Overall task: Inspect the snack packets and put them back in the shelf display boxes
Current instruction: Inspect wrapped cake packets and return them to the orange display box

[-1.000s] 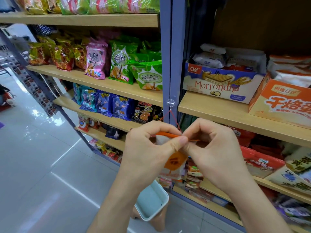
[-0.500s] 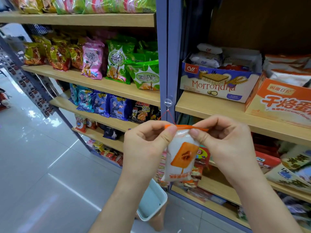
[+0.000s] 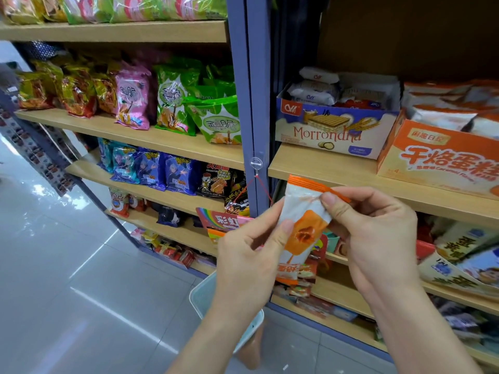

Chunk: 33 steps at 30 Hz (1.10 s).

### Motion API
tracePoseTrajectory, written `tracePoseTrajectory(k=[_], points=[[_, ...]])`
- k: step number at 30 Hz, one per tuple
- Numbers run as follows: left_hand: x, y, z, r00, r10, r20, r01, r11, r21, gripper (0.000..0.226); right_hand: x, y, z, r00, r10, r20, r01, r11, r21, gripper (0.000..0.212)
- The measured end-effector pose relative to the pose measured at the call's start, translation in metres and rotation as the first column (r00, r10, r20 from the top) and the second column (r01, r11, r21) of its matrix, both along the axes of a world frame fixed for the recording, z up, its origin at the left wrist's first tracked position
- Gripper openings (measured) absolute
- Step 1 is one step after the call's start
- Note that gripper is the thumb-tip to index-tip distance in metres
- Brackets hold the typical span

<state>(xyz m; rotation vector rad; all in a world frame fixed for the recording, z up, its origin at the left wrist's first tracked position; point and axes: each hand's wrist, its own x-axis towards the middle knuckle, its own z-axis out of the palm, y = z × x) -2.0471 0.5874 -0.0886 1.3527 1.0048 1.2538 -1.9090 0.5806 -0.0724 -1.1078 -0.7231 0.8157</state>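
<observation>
Both hands are closed on one snack packet. My left hand pinches its lower left edge with the thumb on the front, and my right hand pinches the upper right corner just under the top seal. I hold it in the air, below and to the left of the orange display box, in front of the shelf board that the box stands on, and touching neither.

I judge this to be the inspecting stage for this packet. It is turned face-on to me and nothing about the grip says it is on its way back yet. Putting it in a box is left to do. The orange display box already holds several white-and-orange packets of the same look, so I take that to be its home. How many more packets need checking I cannot tell.

The packet is white film with an orange band across the top seal, an orange panel with a brown food picture in the middle, and orange print at the bottom. It hangs nearly upright, slightly tilted, and looks puffed and sealed, with small creases beside my right thumb. I see no tear on this face. The back is hidden.
</observation>
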Motion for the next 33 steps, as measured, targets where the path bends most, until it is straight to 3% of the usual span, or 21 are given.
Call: tracePoseTrajectory(k=[3, 7, 10, 12, 16, 21, 24, 28, 33], points=[[0.005, 0.002, -0.002, 0.998, 0.048, 0.05, -0.047, 0.999, -0.027, 0.027, 0.008, -0.01, 0.002, 0.997, 0.053, 0.051, -0.052, 0.998, -0.021, 0.009], [0.021, 0.008, 0.0, 0.994, 0.02, 0.107, -0.013, 0.998, -0.066, 0.026, 0.028, -0.023, 0.01, 0.968, 0.184, 0.171, -0.17, 0.981, -0.092, 0.032], [0.039, 0.009, 0.009, 0.981, -0.013, 0.194, 0.032, 0.995, -0.095, 0.021, 0.042, -0.026, 0.012, 0.96, 0.202, 0.196, -0.186, 0.978, -0.098, 0.028], [0.052, 0.011, 0.017, 0.985, -0.088, 0.149, 0.097, 0.994, -0.055, 0.02, 0.053, -0.027, 0.011, 0.983, 0.105, 0.152, -0.096, 0.993, -0.065, 0.022], [0.076, 0.017, 0.022, 0.982, -0.186, -0.012, 0.186, 0.982, 0.005, 0.028, 0.088, -0.026, 0.018, 0.996, -0.024, -0.081, 0.021, 0.999, -0.031, 0.023], [0.109, 0.015, 0.021, 0.995, -0.088, -0.055, 0.094, 0.989, 0.11, 0.018, 0.134, -0.026, 0.023, 0.982, 0.047, -0.181, -0.052, 0.998, -0.023, 0.031], [0.126, 0.024, 0.02, 0.999, -0.039, -0.02, 0.041, 0.995, 0.093, 0.026, 0.16, -0.027, 0.025, 0.985, 0.151, -0.079, -0.155, 0.986, -0.053, 0.032], [0.151, 0.031, 0.02, 0.992, -0.124, 0.012, 0.123, 0.99, 0.062, 0.027, 0.189, -0.032, 0.028, 0.984, 0.164, 0.071, -0.163, 0.987, -0.007, 0.033], [0.182, 0.047, 0.041, 0.93, -0.344, -0.125, 0.358, 0.928, 0.105, 0.012, 0.222, -0.038, 0.031, 0.99, -0.017, 0.14, 0.003, 0.995, 0.098, 0.028]])
